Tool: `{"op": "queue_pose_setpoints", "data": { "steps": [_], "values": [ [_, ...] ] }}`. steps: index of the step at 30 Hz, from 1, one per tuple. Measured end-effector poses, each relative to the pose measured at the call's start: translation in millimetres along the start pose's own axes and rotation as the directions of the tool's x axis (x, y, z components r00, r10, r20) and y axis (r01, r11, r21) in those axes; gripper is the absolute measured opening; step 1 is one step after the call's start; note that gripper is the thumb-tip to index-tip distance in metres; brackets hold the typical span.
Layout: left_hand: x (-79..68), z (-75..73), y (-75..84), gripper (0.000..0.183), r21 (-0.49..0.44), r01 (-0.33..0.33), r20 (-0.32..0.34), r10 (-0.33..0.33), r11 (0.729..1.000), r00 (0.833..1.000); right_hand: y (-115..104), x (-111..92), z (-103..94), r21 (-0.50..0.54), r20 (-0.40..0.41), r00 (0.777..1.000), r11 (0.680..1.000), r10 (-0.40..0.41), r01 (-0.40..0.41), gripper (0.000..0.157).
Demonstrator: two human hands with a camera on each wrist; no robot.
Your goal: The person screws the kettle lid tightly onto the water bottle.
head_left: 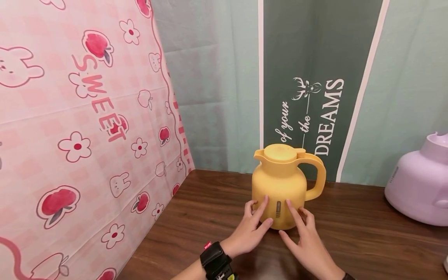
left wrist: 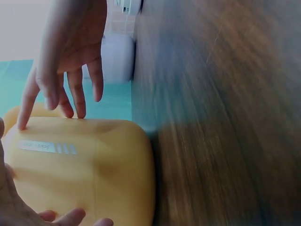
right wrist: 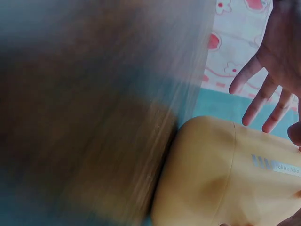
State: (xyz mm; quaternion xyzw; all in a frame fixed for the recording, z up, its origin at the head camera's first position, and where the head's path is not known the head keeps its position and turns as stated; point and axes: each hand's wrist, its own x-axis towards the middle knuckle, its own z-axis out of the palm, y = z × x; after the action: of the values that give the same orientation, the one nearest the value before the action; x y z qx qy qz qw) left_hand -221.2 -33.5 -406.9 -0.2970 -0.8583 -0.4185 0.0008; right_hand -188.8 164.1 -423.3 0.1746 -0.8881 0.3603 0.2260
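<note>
A yellow thermos jug [head_left: 279, 182] stands upright on the brown wooden table [head_left: 217, 210], its spout to the left and its handle to the right. My left hand [head_left: 249, 229] touches the jug's lower left front with spread fingers. On the lower right front, my right hand [head_left: 308, 241] rests its fingertips, also spread. Between the hands a small grey label shows on the jug. In the left wrist view the right hand [left wrist: 77, 56] has nearly straight fingers against the yellow wall. The right wrist view shows the left hand [right wrist: 284, 66] with its fingers extended at the jug's side.
A lilac jug [head_left: 420, 182] stands on the table at the far right, partly cut off by the frame. Pink patterned cloth [head_left: 87, 155] hangs along the left side. Behind the table hangs a green curtain [head_left: 217, 97] with white lettering. A black wrist strap [head_left: 215, 258] circles the left wrist.
</note>
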Motion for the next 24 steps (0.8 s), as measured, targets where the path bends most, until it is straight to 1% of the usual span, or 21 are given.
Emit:
{"op": "queue_pose_setpoints", "data": {
  "steps": [2,4,6,9,13,16,19,22,24],
  "values": [
    [6.2,2.0,-3.2,0.058,-0.009,0.005,-0.019,-0.005,1.0,1.0,1.3,4.6,3.7,0.007,-0.008,1.0,1.0,0.014,-0.014,0.086],
    [11.8,3.9,-6.1,0.058,-0.048,0.025,-0.035,-0.027,0.999,0.999,2.4,9.4,6.6,0.026,-0.005,1.0,0.999,0.031,-0.03,0.085],
    [17.2,5.6,-8.7,0.058,-0.09,0.049,-0.047,-0.054,0.995,0.997,2.3,14.7,8.0,0.057,0.017,0.998,0.997,0.055,-0.056,0.083],
    [24.3,8.5,-11.7,0.059,-0.16,0.088,-0.048,-0.096,0.983,0.994,2.0,23.2,9.1,0.109,0.066,0.993,0.989,0.095,-0.102,0.08],
    [33.3,11.4,-17.3,0.058,-0.198,0.095,-0.054,-0.108,0.976,0.993,3.5,35.6,10.8,0.164,0.122,0.982,0.973,0.145,-0.164,0.074],
    [38.8,12.2,-22.0,0.058,-0.197,0.084,-0.074,-0.1,0.977,0.992,7.7,42.8,12.7,0.195,0.169,0.968,0.956,0.187,-0.219,0.071],
    [43.8,12.1,-25.6,0.058,-0.191,0.085,-0.099,-0.105,0.978,0.99,13.1,47.8,13.9,0.2,0.213,0.952,0.944,0.219,-0.262,0.073],
    [50.2,11.6,-25.9,0.058,-0.177,0.095,-0.114,-0.116,0.98,0.987,18.3,51.7,13.4,0.185,0.216,0.954,0.951,0.208,-0.249,0.073],
    [55.2,11.3,-24.9,0.059,-0.175,0.112,-0.112,-0.133,0.978,0.985,19.9,54.5,12.1,0.17,0.212,0.955,0.955,0.206,-0.244,0.073]
  ]
}}
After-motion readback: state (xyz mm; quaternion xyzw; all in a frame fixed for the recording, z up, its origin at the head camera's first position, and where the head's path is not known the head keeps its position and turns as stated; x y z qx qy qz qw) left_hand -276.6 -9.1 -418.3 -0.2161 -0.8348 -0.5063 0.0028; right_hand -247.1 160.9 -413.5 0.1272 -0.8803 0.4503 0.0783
